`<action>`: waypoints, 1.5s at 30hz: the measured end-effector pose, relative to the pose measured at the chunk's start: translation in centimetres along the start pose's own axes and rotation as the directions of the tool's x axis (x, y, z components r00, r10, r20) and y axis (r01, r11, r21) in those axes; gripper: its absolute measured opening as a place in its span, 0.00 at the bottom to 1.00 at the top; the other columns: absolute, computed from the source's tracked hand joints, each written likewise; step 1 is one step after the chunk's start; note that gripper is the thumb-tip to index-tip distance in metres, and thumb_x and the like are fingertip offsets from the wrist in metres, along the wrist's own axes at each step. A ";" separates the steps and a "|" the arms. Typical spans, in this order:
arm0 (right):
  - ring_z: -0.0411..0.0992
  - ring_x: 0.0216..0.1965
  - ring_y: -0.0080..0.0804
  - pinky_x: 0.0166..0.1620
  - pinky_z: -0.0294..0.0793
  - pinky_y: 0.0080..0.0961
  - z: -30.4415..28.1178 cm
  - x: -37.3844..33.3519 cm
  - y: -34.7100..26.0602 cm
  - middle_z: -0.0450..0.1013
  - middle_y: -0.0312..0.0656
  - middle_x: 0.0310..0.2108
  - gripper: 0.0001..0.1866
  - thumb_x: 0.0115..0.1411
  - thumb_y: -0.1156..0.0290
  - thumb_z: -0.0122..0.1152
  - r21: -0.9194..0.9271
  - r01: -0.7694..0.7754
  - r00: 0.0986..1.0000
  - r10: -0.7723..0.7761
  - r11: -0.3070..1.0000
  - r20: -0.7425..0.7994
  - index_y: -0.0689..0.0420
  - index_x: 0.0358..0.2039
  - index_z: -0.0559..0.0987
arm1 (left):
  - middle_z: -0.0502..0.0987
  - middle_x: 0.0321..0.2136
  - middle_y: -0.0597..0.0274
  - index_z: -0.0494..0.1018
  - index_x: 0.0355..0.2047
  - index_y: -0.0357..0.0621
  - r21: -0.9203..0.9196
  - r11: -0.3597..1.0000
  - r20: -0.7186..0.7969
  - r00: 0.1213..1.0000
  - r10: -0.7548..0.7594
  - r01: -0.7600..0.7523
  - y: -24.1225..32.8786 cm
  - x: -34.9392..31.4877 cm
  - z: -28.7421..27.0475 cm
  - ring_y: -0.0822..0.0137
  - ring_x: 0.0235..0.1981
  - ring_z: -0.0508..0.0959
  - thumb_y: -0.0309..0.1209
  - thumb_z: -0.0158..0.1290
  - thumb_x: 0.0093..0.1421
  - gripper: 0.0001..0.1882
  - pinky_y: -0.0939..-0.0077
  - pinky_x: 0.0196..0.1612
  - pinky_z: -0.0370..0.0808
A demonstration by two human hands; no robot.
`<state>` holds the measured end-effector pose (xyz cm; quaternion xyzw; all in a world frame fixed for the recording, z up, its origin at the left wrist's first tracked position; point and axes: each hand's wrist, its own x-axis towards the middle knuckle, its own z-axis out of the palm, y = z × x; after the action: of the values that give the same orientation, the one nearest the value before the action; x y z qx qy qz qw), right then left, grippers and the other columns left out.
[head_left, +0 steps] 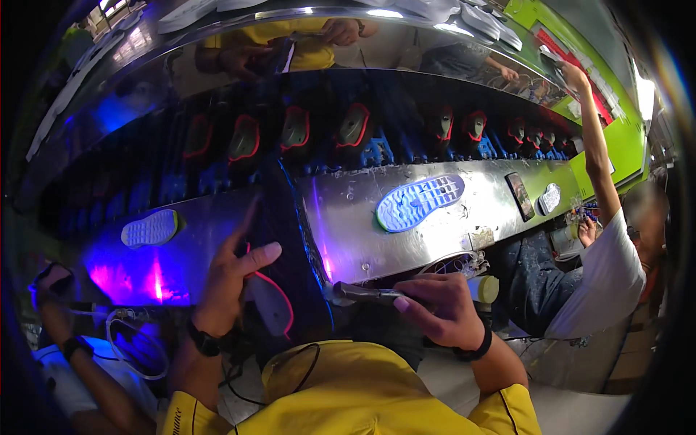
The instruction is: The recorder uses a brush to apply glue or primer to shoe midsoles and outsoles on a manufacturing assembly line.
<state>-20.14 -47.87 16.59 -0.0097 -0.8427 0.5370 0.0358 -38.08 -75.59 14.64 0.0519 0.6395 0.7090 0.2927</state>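
Note:
My left hand grips a dark shoe upper from its left side, thumb across it and a finger stretched along it. The upper has a red-edged opening near my body and a thin blue glowing line along its right edge. From the right, my right hand pinches a slim metal-handled brush. Its pale tip lies close to the upper's near right edge; whether they touch I cannot tell. Beyond the brush, a white-and-blue shoe sole rests on the metal bench.
Another sole lies at left under purple light. Behind the bench runs a dark rack with several red-edged shoe uppers. A phone and small sole lie at right. Co-workers sit on both sides; one's arm reaches up.

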 end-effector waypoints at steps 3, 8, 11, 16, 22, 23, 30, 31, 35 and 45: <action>0.76 0.22 0.45 0.27 0.74 0.34 -0.8 0.1 -0.2 0.78 0.52 0.25 0.11 0.61 0.74 0.70 -0.031 0.066 0.998 -0.066 0.997 -0.016 0.68 0.41 0.86 | 0.70 0.69 0.53 0.59 0.76 0.39 -0.022 0.997 -0.052 0.996 -0.072 0.070 1.6 0.3 1.1 0.62 0.68 0.71 0.33 0.65 0.63 0.44 0.67 0.71 0.66; 0.75 0.19 0.41 0.24 0.70 0.32 -2.4 1.0 -1.1 0.76 0.47 0.22 0.10 0.57 0.74 0.72 -0.189 0.126 0.987 -0.141 0.974 -0.073 0.66 0.38 0.86 | 0.78 0.58 0.59 0.64 0.73 0.40 -0.161 0.976 -0.023 0.988 -0.153 0.147 1.3 1.4 1.0 0.69 0.55 0.80 0.33 0.60 0.68 0.35 0.73 0.58 0.77; 0.73 0.18 0.37 0.23 0.69 0.31 -3.4 1.9 -1.6 0.75 0.44 0.21 0.09 0.56 0.75 0.72 -0.263 0.159 0.979 -0.186 0.952 -0.083 0.63 0.37 0.87 | 0.82 0.52 0.62 0.72 0.65 0.41 -0.197 0.946 -0.031 0.963 -0.267 0.256 1.8 1.4 1.4 0.71 0.52 0.82 0.36 0.57 0.71 0.25 0.73 0.56 0.79; 0.73 0.18 0.34 0.22 0.69 0.30 -4.9 3.3 -1.9 0.74 0.41 0.20 0.09 0.55 0.75 0.72 -0.313 0.260 0.951 -0.299 0.914 -0.083 0.62 0.38 0.87 | 0.84 0.47 0.63 0.78 0.55 0.43 -0.260 0.918 0.038 0.953 -0.301 0.300 0.3 1.4 0.8 0.69 0.49 0.84 0.40 0.53 0.74 0.17 0.71 0.53 0.82; 0.76 0.21 0.36 0.25 0.72 0.31 -5.9 4.6 -1.2 0.77 0.43 0.23 0.11 0.54 0.75 0.72 -0.340 0.359 0.907 -0.411 0.869 -0.093 0.62 0.39 0.86 | 0.85 0.46 0.59 0.76 0.58 0.43 -0.357 0.867 -0.004 0.927 -0.374 0.348 1.0 1.2 3.6 0.66 0.47 0.85 0.44 0.50 0.75 0.21 0.69 0.50 0.84; 0.77 0.22 0.37 0.25 0.73 0.32 -6.1 4.8 -0.9 0.78 0.44 0.24 0.11 0.53 0.75 0.72 -0.339 0.386 0.895 -0.438 0.858 -0.089 0.62 0.39 0.87 | 0.85 0.43 0.59 0.76 0.58 0.42 -0.327 0.888 -0.040 0.934 -0.355 0.323 1.6 0.6 4.5 0.65 0.46 0.86 0.42 0.50 0.75 0.20 0.70 0.47 0.84; 0.74 0.22 0.37 0.28 0.71 0.31 -7.0 5.9 1.0 0.77 0.45 0.24 0.16 0.51 0.73 0.70 -0.305 0.516 0.819 -0.565 0.801 -0.098 0.65 0.42 0.87 | 0.85 0.43 0.53 0.74 0.58 0.39 -0.090 0.915 0.039 0.920 -0.390 0.392 -0.5 -1.5 3.2 0.61 0.33 0.87 0.44 0.45 0.76 0.23 0.79 0.21 0.74; 0.74 0.22 0.37 0.28 0.71 0.31 -7.0 6.0 1.4 0.77 0.46 0.24 0.16 0.51 0.73 0.70 -0.293 0.526 0.811 -0.575 0.798 -0.111 0.65 0.41 0.87 | 0.83 0.43 0.51 0.73 0.58 0.38 -0.125 0.894 0.050 0.902 -0.428 0.431 -0.3 -1.6 3.4 0.63 0.30 0.85 0.39 0.47 0.75 0.20 0.81 0.21 0.74; 0.76 0.24 0.39 0.30 0.73 0.32 -6.8 5.9 2.1 0.80 0.49 0.27 0.16 0.53 0.73 0.69 -0.205 0.520 0.824 -0.550 0.829 -0.136 0.66 0.42 0.87 | 0.81 0.43 0.46 0.73 0.57 0.34 -0.185 0.860 0.146 0.879 -0.454 0.475 -0.6 -3.0 3.3 0.64 0.31 0.83 0.28 0.51 0.73 0.16 0.83 0.24 0.75; 0.78 0.28 0.40 0.33 0.75 0.32 -4.6 4.0 5.4 0.80 0.50 0.28 0.14 0.58 0.70 0.68 -0.039 0.410 0.881 -0.407 0.911 -0.242 0.67 0.41 0.87 | 0.73 0.46 0.44 0.64 0.65 0.33 -0.621 0.445 0.444 0.758 -0.479 0.645 -0.9 -3.6 4.4 0.63 0.40 0.79 0.31 0.49 0.76 0.22 0.82 0.30 0.81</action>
<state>-23.95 -41.22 13.83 0.1021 -0.8112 0.5178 0.2517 -32.82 -73.47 15.69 -0.2162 0.2377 0.7567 0.5694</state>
